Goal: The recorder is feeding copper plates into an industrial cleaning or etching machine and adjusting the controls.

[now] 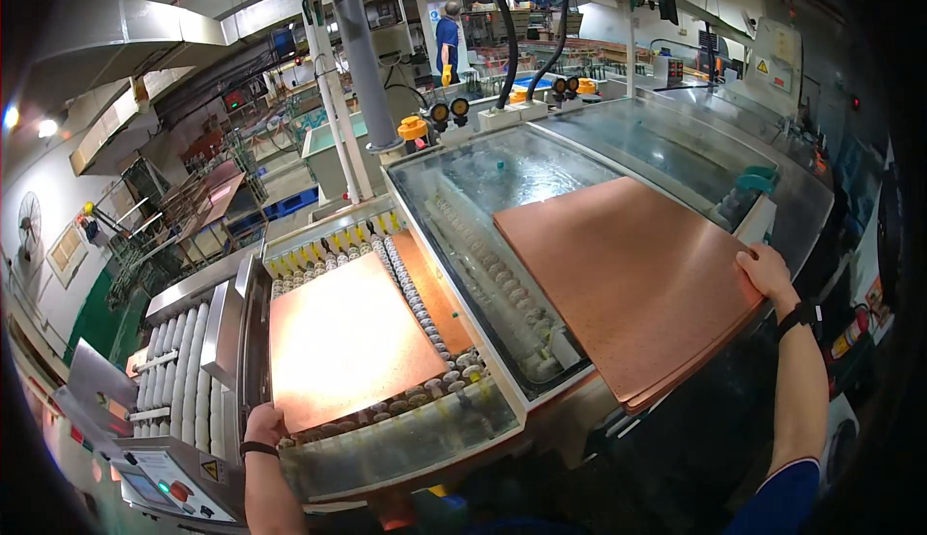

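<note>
The step in hand looked like setting a copper sheet (352, 342) on the rollers (377, 411) at left of centre; the left hand (264, 425) touched its near-left corner, though whether fingers and thumb were clamped there could not be told; the sheet lay over the rollers, glaring with light, and whether all of it rested on them was unclear; the right hand (768, 272) was on the outer corner of the stack (628, 284) at right of centre, its fingers at the edge, and whether they pinched one sheet, several or none could not be made out; the next move seemed to call for keeping the first sheet flat and square, with light fingers clear of the rollers; a second sheet (432, 289) showed just right of it, beyond a roller row; the stack lay partly over the glass cover (483, 173), and the pale rail (463, 318) ran between stack and rollers, an edge a sheet could catch on; a panel (159, 485) stood lower left, gauges (450, 111) and a grey post (359, 62) upper centre, with a co-worker (447, 41) well apart beyond.
</note>
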Tool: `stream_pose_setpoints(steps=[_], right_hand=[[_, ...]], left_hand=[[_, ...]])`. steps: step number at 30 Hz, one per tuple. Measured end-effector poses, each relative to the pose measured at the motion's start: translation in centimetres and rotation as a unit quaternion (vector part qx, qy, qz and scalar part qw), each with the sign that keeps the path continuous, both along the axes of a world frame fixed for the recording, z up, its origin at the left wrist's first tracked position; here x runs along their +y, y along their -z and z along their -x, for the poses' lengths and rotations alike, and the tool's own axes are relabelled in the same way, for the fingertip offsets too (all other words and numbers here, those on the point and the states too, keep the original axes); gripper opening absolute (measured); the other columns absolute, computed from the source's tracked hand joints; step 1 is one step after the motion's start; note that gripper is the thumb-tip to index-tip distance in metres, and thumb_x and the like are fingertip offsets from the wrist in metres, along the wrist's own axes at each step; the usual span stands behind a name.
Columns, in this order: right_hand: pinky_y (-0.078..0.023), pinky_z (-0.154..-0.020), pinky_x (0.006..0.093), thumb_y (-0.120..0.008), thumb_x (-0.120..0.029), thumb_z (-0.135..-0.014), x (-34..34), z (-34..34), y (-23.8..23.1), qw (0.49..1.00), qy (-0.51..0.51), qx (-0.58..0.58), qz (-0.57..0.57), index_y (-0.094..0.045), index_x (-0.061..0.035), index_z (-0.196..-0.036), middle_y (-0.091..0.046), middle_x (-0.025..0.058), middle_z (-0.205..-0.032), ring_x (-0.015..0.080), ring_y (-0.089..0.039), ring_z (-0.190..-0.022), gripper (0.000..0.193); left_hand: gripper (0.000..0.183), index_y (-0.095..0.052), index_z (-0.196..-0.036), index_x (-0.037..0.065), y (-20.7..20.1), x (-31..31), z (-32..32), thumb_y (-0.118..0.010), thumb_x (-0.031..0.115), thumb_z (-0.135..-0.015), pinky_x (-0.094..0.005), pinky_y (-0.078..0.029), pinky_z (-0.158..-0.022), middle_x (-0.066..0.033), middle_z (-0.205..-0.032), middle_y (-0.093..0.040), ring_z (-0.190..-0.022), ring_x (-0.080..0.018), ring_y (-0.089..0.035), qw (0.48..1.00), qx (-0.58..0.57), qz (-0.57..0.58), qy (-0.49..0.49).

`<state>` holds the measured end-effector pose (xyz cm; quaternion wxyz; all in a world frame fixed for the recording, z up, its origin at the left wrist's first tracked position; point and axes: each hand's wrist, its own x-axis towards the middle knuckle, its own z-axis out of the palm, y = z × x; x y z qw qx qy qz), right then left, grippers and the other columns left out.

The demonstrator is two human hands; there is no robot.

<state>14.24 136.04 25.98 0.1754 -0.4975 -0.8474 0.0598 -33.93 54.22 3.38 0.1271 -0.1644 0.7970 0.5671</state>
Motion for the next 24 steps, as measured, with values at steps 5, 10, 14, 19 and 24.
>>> stream_pose_setpoints(steps=[5,10,14,19,24], right_hand=[[-0.050,-0.092,0.0471,-0.057,-0.045,-0.087,-0.4,0.1,-0.1,1.000,0.009,0.002,-0.004,-0.068,-0.0044,-0.110,-0.070,0.0212,-0.111,0.0399,-0.065,-0.107,0.048],[-0.050,-0.092,0.0471,-0.058,-0.046,-0.087,0.2,0.4,0.1,1.000,-0.007,0.018,-0.008,-0.068,-0.0036,-0.108,-0.069,0.0215,-0.111,0.0400,-0.065,-0.107,0.048],[-0.050,-0.093,0.0471,-0.058,-0.047,-0.087,0.6,-0.9,0.6,1.000,0.007,-0.003,-0.003,-0.069,-0.0039,-0.109,-0.069,0.0217,-0.112,0.0403,-0.065,-0.108,0.050],[-0.050,-0.095,0.0477,-0.055,-0.053,-0.085,-0.3,0.1,-0.3,1.000,0.009,-0.025,-0.003,-0.070,-0.0059,-0.113,-0.069,0.0227,-0.116,0.0410,-0.063,-0.113,0.056],[-0.050,-0.093,0.0469,-0.057,-0.055,-0.085,0.0,0.7,-0.1,1.000,-0.004,-0.014,0.010,-0.072,-0.0052,-0.109,-0.070,0.0214,-0.112,0.0394,-0.065,-0.109,0.057]], left_hand=[[0.019,-0.067,-0.079,0.002,-0.5,2.1,1.2,-0.050,-0.006,-0.083,-0.0365,-0.040,-0.039,-0.0129,-0.071,-0.063,-0.047,-0.0262,-0.058,0.991,-0.052,0.117,0.025],[0.031,-0.068,-0.106,-0.004,2.7,2.7,0.6,-0.065,0.015,-0.082,-0.0454,-0.056,-0.075,-0.0260,-0.095,-0.070,-0.092,-0.0438,-0.068,0.837,0.243,0.490,-0.004],[0.051,-0.060,-0.126,-0.006,-2.0,9.8,-1.6,-0.068,0.020,-0.083,-0.0465,-0.047,-0.101,-0.0303,-0.127,-0.060,-0.120,-0.0442,-0.057,0.907,0.194,0.355,0.116],[0.042,-0.057,-0.129,-0.006,-2.1,20.3,-6.6,-0.066,0.013,-0.092,-0.0403,-0.056,-0.087,-0.0240,-0.125,-0.063,-0.113,-0.0346,-0.063,0.882,0.379,0.151,0.236],[0.043,-0.054,-0.133,-0.003,-12.5,34.1,-20.7,-0.065,0.004,-0.092,-0.0390,-0.052,-0.097,-0.0161,-0.132,-0.060,-0.122,-0.0249,-0.059,0.806,0.386,-0.084,0.442]])
